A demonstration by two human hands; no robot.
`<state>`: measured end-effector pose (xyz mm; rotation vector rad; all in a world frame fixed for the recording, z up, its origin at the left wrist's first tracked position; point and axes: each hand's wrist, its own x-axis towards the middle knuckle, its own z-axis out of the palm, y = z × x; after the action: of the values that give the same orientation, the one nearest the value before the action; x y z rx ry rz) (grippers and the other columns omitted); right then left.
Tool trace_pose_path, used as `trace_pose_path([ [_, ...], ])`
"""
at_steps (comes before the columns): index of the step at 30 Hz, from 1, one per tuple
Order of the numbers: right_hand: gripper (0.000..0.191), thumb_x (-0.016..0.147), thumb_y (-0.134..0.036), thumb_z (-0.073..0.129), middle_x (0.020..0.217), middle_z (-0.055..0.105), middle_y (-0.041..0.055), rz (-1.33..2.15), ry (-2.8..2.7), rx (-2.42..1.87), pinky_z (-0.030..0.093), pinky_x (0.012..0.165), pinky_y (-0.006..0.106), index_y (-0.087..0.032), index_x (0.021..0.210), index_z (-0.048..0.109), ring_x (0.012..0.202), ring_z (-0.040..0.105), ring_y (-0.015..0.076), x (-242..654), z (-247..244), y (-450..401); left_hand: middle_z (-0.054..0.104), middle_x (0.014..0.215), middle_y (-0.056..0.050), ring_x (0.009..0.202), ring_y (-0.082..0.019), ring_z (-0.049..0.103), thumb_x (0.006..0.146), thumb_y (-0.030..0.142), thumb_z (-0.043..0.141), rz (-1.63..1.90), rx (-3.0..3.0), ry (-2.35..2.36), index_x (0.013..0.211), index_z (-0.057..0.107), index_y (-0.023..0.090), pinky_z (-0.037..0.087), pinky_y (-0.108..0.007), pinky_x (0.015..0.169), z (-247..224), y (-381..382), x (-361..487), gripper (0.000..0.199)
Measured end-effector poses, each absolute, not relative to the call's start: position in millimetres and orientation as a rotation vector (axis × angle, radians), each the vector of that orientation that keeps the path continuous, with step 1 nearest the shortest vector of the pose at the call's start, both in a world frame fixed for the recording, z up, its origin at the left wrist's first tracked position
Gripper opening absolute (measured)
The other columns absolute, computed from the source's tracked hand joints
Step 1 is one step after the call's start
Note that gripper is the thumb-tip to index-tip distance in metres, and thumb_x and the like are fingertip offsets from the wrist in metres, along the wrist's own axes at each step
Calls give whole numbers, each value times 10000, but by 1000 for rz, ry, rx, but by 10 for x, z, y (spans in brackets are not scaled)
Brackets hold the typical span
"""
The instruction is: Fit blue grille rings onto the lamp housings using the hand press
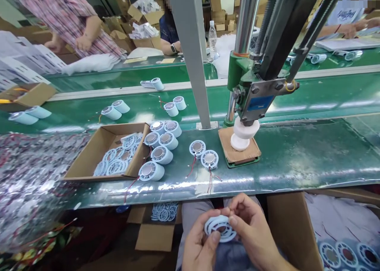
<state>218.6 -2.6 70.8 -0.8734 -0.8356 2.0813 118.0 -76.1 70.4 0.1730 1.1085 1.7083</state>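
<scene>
Above my lap, in the head view, light-blue plastic rings (218, 220) sit between my hands; they overlap, and I cannot tell exactly how many there are. My left hand (196, 243) is closed around their left side, its thumb on the front. On the opposite edge, the thumb and fingers of my right hand (254, 232) pinch the rim. Two round light-blue parts with metal centres and red wires, one of them a wired disc part (209, 159), lie on the bench beyond my hands. Several light-blue cylindrical housings (152, 171) stand to their left.
A green press (257, 99) with a white pressing head stands over a cardboard-topped base. A cardboard box (97, 144) holds loose rings. Bagged wired parts (32, 176) pile up at left. An open carton (292, 231) flanks my right side. Co-workers sit across the conveyor (133, 105).
</scene>
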Motion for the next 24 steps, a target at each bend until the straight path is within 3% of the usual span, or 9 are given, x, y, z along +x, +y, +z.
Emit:
trace_pose_path([
  [8,310,810,-352,845,936,675,30,2193,-896,-697,508,655,167,-226,1068,727,804,603,108,2293,656,-68,818,1045,-107,931,-270,791,757,199,885,1703,2,887,1044,782,212,624,-366,905,581,-804,1041,306],
  [17,271,808,-357,845,894,673,18,2195,-874,-750,495,610,173,-224,1006,716,739,581,102,2270,690,-70,820,1038,-110,956,-295,788,754,191,884,1676,8,900,1023,782,206,622,-389,917,592,-813,1028,289],
  [24,262,810,-358,845,852,669,-5,2185,-868,-755,493,716,188,-213,965,691,756,588,92,2271,720,-69,825,987,-113,875,-268,792,711,243,919,1708,31,1005,979,785,182,637,-328,812,616,-836,1071,306],
])
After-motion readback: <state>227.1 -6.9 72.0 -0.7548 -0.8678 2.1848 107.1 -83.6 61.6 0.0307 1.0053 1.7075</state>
